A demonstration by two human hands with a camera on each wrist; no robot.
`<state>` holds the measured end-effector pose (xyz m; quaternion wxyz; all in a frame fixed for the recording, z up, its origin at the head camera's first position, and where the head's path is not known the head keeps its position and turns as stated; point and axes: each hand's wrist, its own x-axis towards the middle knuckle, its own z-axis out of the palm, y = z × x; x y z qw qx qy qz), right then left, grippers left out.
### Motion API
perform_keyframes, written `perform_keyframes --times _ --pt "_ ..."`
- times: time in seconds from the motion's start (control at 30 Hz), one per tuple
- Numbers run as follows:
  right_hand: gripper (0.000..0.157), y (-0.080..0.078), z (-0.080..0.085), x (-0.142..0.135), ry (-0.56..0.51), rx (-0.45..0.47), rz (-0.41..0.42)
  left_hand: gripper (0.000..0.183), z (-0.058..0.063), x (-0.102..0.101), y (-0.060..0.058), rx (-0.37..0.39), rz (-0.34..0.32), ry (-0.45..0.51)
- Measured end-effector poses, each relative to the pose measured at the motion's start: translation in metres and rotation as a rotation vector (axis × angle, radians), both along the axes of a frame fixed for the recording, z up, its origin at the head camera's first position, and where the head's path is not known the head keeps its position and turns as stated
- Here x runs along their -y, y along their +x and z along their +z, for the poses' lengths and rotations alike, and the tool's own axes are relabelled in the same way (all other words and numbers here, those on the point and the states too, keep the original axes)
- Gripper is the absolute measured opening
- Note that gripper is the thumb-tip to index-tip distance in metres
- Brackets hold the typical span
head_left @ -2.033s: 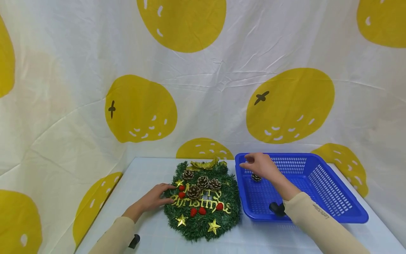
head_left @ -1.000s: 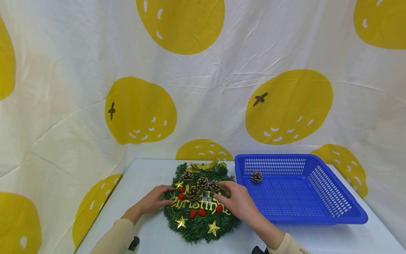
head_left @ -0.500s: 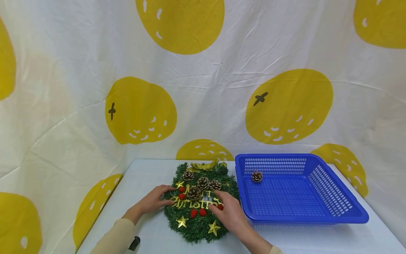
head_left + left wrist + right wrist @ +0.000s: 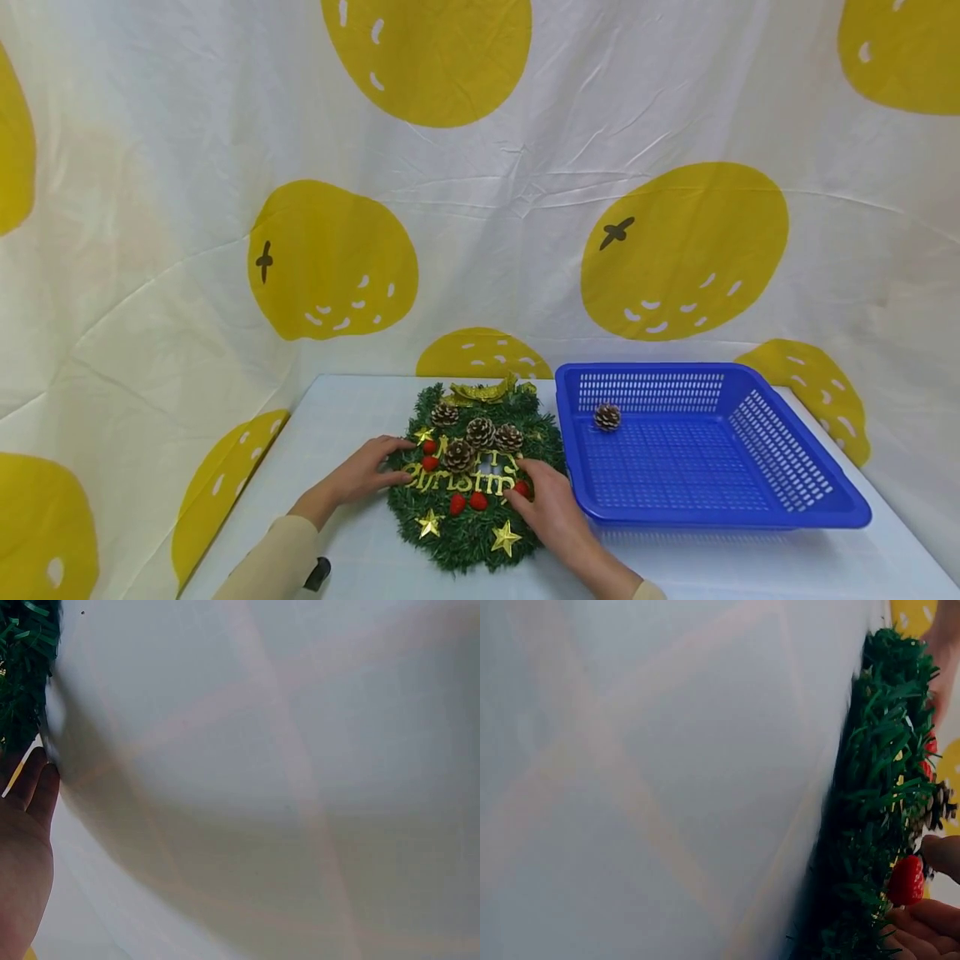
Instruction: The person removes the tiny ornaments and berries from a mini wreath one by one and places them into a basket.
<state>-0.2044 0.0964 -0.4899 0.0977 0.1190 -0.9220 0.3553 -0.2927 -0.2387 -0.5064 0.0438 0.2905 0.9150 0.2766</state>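
A green Christmas wreath (image 4: 480, 542) lies on the table, with gold "Merry Christmas" lettering (image 4: 457, 482), gold stars (image 4: 506, 537), red strawberries (image 4: 477, 501) and several pine cones (image 4: 458, 455). My left hand (image 4: 365, 472) rests at its left edge, fingers loosely extended; the left wrist view has those fingers (image 4: 43, 787) right at the greenery. Over the wreath's right side, my right hand (image 4: 553, 505) has its thumb and fingers apart around one strawberry (image 4: 907, 880). The right end of the lettering is hidden behind this hand.
A blue plastic basket (image 4: 705, 518) stands right beside the wreath, with a single pine cone (image 4: 607, 417) in its back left corner. A gold bow (image 4: 482, 392) tops the wreath. Behind the white table (image 4: 352, 400) hangs a curtain (image 4: 510, 250) with yellow fruit prints.
My right hand has come from above the basket leftward onto the wreath, then shifted slightly right over the last half second. The left hand has stayed at the wreath's edge.
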Motion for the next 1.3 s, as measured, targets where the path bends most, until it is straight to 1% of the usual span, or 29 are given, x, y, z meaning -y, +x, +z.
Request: perform_keyframes --times 0.17,0.3,0.43,0.53,0.67,0.8,0.87,0.93,1.03,1.13,1.17,1.3 --pt "0.040 -0.0015 0.0003 -0.0012 0.033 -0.033 0.030 0.058 0.0023 -0.0008 -0.0004 0.006 -0.010 0.006" --pt "0.036 -0.0009 -0.0006 -0.0021 0.065 -0.087 0.049 0.058 0.0014 -0.0001 -0.0004 0.009 -0.003 0.006" --pt "0.026 -0.0002 -0.0018 -0.0024 0.093 -0.117 0.071 0.059 0.0005 0.0001 -0.0006 0.016 -0.005 0.006" --pt "0.021 0.0000 -0.0020 -0.0019 0.108 -0.118 0.081 0.059 0.0008 -0.0002 -0.0007 0.017 -0.010 0.006" --pt "0.020 0.0003 -0.0011 -0.0011 0.112 -0.120 0.079 0.059 0.0008 -0.0002 -0.0011 0.020 -0.008 0.004" --pt "0.007 -0.0011 0.0004 -0.0006 0.095 -0.119 0.085 0.060 0.0004 0.0004 -0.0019 0.022 -0.012 0.006" --pt "0.005 -0.0020 0.0009 -0.0004 0.098 -0.130 0.092 0.060 -0.0003 0.0009 -0.0026 0.021 -0.011 0.007" --pt "0.007 -0.0018 0.0010 0.0000 0.107 -0.129 0.094 0.059 -0.0006 0.0009 -0.0029 0.020 -0.011 0.011" --pt "0.015 -0.0008 -0.0007 0.0008 0.135 -0.157 0.092 0.059 -0.0010 0.0005 -0.0026 0.019 -0.009 0.010" --pt "0.011 -0.0006 -0.0024 0.0013 0.161 -0.184 0.096 0.059 -0.0004 0.0002 -0.0016 0.019 -0.008 0.009" --pt "0.012 -0.0011 -0.0030 0.0012 0.171 -0.202 0.099 0.059 -0.0001 0.0002 -0.0013 0.019 -0.006 0.007" --pt "0.021 -0.0022 -0.0025 0.0007 0.190 -0.236 0.117 0.058 0.0003 0.0005 -0.0013 0.019 -0.010 0.009"
